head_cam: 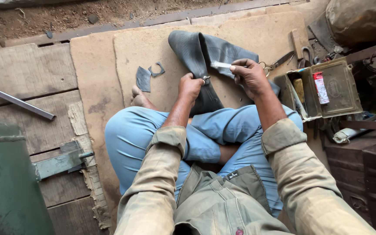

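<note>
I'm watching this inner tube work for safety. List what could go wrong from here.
1. The right hand holds a small pale tube over the rubber inner tube; whatever it holds might drip onto the blue trousers below.
2. The left hand pins the rubber near the valve; a slip could let the fold spring open.
3. Scissors lie close by the right forearm, which might catch them.

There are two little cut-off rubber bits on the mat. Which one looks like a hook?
The right scrap, nearer the inner tube, is the thin, curved hook shape. The left scrap beside it is a wider, solid flat patch.
</note>
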